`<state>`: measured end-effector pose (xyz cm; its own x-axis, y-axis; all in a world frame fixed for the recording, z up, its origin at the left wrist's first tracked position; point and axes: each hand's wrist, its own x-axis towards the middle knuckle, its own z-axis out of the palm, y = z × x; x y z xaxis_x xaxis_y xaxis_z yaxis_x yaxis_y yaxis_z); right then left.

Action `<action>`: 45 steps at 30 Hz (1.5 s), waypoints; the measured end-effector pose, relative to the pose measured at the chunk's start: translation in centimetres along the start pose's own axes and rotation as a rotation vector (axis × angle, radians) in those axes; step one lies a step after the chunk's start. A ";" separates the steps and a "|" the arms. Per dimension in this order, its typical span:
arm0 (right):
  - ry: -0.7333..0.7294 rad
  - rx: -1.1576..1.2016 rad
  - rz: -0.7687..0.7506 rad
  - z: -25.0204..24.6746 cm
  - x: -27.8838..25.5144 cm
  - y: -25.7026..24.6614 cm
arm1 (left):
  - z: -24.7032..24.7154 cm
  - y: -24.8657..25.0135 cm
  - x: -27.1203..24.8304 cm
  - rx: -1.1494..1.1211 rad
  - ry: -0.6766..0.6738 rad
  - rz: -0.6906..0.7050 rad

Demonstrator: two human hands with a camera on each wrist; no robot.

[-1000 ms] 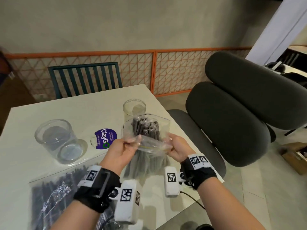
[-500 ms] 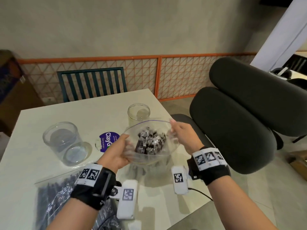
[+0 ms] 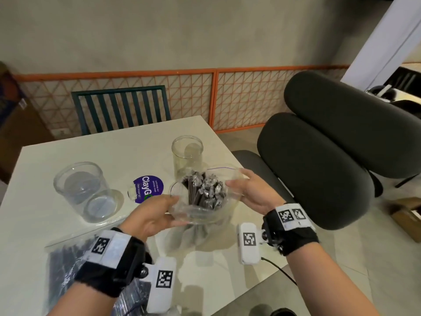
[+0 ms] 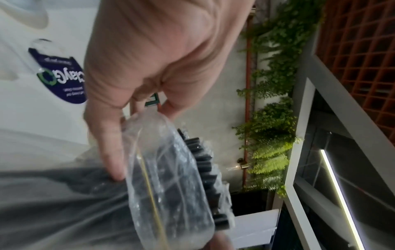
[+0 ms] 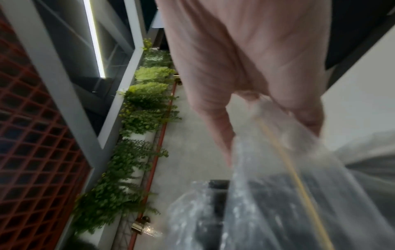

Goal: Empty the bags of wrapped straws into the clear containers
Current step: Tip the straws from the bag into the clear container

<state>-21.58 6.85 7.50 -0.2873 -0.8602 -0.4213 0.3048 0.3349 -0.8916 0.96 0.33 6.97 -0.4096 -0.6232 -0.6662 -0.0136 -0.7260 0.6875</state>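
Observation:
A clear zip bag (image 3: 200, 214) of dark wrapped straws (image 3: 205, 190) stands upright on the table, mouth spread wide. My left hand (image 3: 157, 213) pinches its near-left rim and my right hand (image 3: 248, 190) grips the right rim. In the left wrist view the left hand (image 4: 119, 138) holds the bag (image 4: 171, 186) with straw ends (image 4: 205, 162) poking out. In the right wrist view the right hand (image 5: 245, 108) holds the bag's edge (image 5: 284, 169). A narrow clear container (image 3: 187, 156) stands just behind the bag. A wide clear container (image 3: 82, 190) stands at the left. A second bag of straws (image 3: 63, 265) lies flat at the near left.
A purple round sticker (image 3: 145, 189) lies on the white table (image 3: 114, 147) between the containers. A dark padded chair (image 3: 319, 167) stands right of the table, a green slatted chair (image 3: 120, 108) behind it. The table's right edge runs close to my right hand.
The bag's mouth was pulled open from nearly flat to a wide round opening. My right hand moved right and back along the rim. The straw ends now stand exposed.

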 end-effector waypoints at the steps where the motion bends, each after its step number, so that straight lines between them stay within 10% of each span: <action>1: 0.006 -0.115 -0.004 -0.3 -0.8 -0.1 | 0.0 0.0 0.1 -0.056 0.013 0.026; 5: 0.030 -0.298 -0.035 -0.5 -3.1 0.8 | 0.3 -1.3 0.6 -0.312 -0.025 0.056; 14: 0.219 0.312 0.231 1.5 -0.9 4.9 | 1.0 -3.6 2.3 -0.675 -0.131 0.089; 22: 0.140 -1.138 -0.676 1.7 -0.5 3.1 | 0.4 -2.5 3.0 0.041 0.142 0.282; 26: 0.348 -0.884 -0.349 3.3 1.7 4.1 | -0.8 -2.3 4.5 -0.089 0.063 -0.019; 30: 0.186 -0.638 0.145 3.1 1.5 4.8 | -1.0 -1.5 4.3 -0.084 0.044 -0.002; 34: 0.119 0.067 0.101 3.1 1.0 4.2 | -1.2 -1.8 3.6 0.322 0.267 0.125; 38: 0.277 -0.344 -0.204 3.5 0.6 3.8 | -0.8 -2.6 3.1 0.504 0.155 0.094; 41: 0.398 -0.397 -0.252 3.8 1.3 4.9 | -1.1 -2.0 4.0 0.214 0.090 0.051; 45: 0.433 -0.156 0.090 4.6 1.1 4.8 | -0.6 -1.9 4.2 -0.371 0.044 -0.055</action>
<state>-16.23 5.74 3.53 -0.6284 -0.5969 -0.4987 0.2147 0.4832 -0.8488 -0.21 -1.02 2.72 -0.3774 -0.5863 -0.7168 0.3004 -0.8097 0.5040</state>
